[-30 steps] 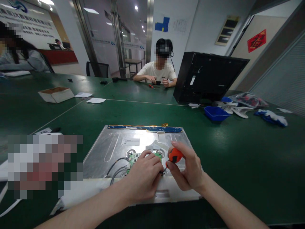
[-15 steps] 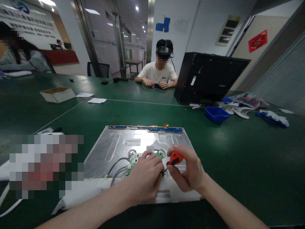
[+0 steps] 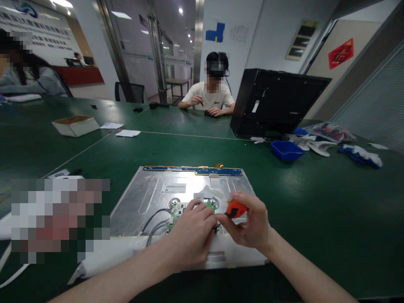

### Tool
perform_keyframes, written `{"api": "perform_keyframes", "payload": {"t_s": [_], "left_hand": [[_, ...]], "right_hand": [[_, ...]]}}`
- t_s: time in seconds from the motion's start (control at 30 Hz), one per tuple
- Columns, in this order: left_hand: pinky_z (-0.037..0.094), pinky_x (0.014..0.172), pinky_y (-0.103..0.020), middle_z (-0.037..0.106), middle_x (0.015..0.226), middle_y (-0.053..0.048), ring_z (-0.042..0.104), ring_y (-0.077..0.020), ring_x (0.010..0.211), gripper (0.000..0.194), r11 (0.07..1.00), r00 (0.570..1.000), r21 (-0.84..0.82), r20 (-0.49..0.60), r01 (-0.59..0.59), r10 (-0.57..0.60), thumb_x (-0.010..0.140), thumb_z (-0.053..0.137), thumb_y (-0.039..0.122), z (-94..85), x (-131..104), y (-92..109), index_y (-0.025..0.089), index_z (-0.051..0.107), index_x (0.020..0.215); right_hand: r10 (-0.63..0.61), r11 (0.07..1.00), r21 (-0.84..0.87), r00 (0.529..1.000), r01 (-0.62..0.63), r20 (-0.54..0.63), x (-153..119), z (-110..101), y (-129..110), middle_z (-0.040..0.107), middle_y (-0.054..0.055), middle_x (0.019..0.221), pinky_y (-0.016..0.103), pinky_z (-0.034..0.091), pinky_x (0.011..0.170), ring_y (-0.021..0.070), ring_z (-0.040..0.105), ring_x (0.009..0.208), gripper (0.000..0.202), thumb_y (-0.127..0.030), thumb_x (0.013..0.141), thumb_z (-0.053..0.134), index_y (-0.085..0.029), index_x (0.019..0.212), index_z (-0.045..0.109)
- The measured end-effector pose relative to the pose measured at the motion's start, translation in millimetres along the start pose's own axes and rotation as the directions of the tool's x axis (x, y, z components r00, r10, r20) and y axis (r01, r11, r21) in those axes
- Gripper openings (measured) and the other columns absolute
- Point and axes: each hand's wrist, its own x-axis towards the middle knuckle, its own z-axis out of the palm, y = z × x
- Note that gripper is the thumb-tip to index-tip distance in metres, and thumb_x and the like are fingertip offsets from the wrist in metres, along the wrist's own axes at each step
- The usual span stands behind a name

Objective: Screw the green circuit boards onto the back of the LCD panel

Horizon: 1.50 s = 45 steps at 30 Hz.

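Note:
A screwdriver (image 3: 237, 209) with a stubby orange and black handle is in the grip of my right hand (image 3: 255, 223), its thin dark shaft slanting down to the left. My left hand (image 3: 194, 231) lies over a small green circuit board (image 3: 178, 209), its fingers curled together by the shaft; its fingertips and the screwdriver tip are hidden. The board sits on the back of a flat silver display panel (image 3: 129, 216). Dark and grey cables (image 3: 154, 216) leave the board's left side. A blue circuit strip (image 3: 170, 168) runs along the panel's far edge.
A black monitor (image 3: 277, 101) stands at the back right, near a blue tray (image 3: 287, 150) and a blue-white cloth (image 3: 361, 155). An open box (image 3: 75, 127) and papers (image 3: 128, 133) lie back left. Across the table (image 3: 315, 210) sits a person (image 3: 210, 94); another is far left.
My right hand has shifted its fingers on the screwdriver handle, and the handle has turned and moved slightly right. My left hand has stayed put. The person opposite has raised one hand.

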Motion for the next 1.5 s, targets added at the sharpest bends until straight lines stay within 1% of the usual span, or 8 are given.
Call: {"api": "perform_keyframes", "payload": {"t_s": [0.1,0.27,0.47,0.63,0.87,1.07,1.27,1.5], "left_hand": [[0.033,0.094,-0.044,0.063,0.092,-0.005,0.055,-0.0226,0.091,0.014,1.000,1.000,0.011,0.001,-0.010,0.010,0.080,0.050,0.013,-0.1,0.0,0.3,0.018,0.059,0.090],[0.031,0.096,-0.044,0.063,0.091,-0.005,0.055,-0.0216,0.090,0.013,1.000,1.000,0.005,0.016,-0.010,0.010,0.083,0.049,0.013,-1.8,0.9,1.1,0.018,0.059,0.089],[0.033,0.094,-0.044,0.064,0.092,-0.006,0.055,-0.0225,0.090,0.016,1.000,1.000,0.001,0.001,-0.007,0.007,0.082,0.050,0.013,0.4,0.7,0.0,0.017,0.061,0.093],[0.033,0.095,-0.045,0.063,0.092,-0.006,0.055,-0.0232,0.091,0.015,1.000,1.000,0.006,0.007,-0.011,0.011,0.081,0.049,0.013,0.8,0.4,-0.7,0.017,0.060,0.091],[0.033,0.095,-0.044,0.062,0.089,-0.006,0.054,-0.0218,0.089,0.011,1.000,1.000,0.012,0.017,-0.020,0.020,0.084,0.048,0.014,0.1,0.9,-0.1,0.018,0.058,0.087],[0.034,0.094,-0.044,0.063,0.091,-0.007,0.055,-0.0229,0.091,0.012,1.000,1.000,0.021,0.010,-0.023,0.023,0.084,0.048,0.014,1.0,1.0,-0.5,0.017,0.058,0.090],[0.034,0.094,-0.044,0.064,0.092,-0.007,0.056,-0.0239,0.092,0.013,1.000,1.000,0.019,0.007,-0.025,0.025,0.082,0.049,0.014,1.4,0.6,-1.3,0.017,0.059,0.090],[0.035,0.093,-0.044,0.062,0.090,-0.007,0.055,-0.0226,0.090,0.012,0.999,0.999,0.015,0.022,-0.034,0.033,0.086,0.046,0.015,0.3,1.3,-0.2,0.018,0.058,0.088]], "right_hand": [[0.007,0.998,0.063,0.999,-0.009,0.033,2.2,-2.4,0.5,0.055,-0.002,0.071,0.025,0.045,0.044,0.0136,0.053,0.052,0.048,-0.023,0.087,0.053,-0.017,0.132,0.037],[0.025,0.992,0.123,0.996,-0.035,0.083,3.0,-5.1,0.5,0.059,0.006,0.083,0.030,0.049,0.049,0.0152,0.056,0.058,0.053,-0.014,0.083,0.045,-0.013,0.135,0.034],[0.017,0.998,0.066,1.000,-0.017,0.009,2.8,-2.8,-0.8,0.055,-0.001,0.071,0.025,0.044,0.044,0.0138,0.052,0.054,0.054,-0.012,0.082,0.051,-0.015,0.135,0.037],[0.002,1.000,0.009,1.000,-0.002,-0.003,3.6,-2.7,-0.7,0.053,-0.005,0.065,0.025,0.041,0.041,0.0129,0.049,0.049,0.055,-0.016,0.084,0.057,-0.017,0.135,0.037],[0.000,0.989,0.148,0.998,-0.009,0.064,4.2,-6.0,-1.4,0.057,0.001,0.072,0.030,0.047,0.048,0.0166,0.057,0.058,0.052,-0.015,0.085,0.044,-0.013,0.136,0.036],[-0.003,0.997,0.073,1.000,0.002,0.020,4.5,-4.3,-3.0,0.060,0.001,0.073,0.027,0.046,0.045,0.0159,0.056,0.058,0.056,-0.011,0.082,0.050,-0.016,0.137,0.038],[-0.021,0.999,0.026,1.000,0.021,-0.002,4.9,-2.7,-2.0,0.058,-0.002,0.068,0.026,0.045,0.042,0.0150,0.053,0.053,0.054,-0.017,0.086,0.055,-0.019,0.137,0.036],[-0.007,0.987,0.164,0.999,-0.002,0.053,3.4,-5.4,-1.0,0.057,0.002,0.075,0.030,0.049,0.050,0.0172,0.058,0.061,0.050,-0.015,0.084,0.045,-0.015,0.133,0.037]]}}
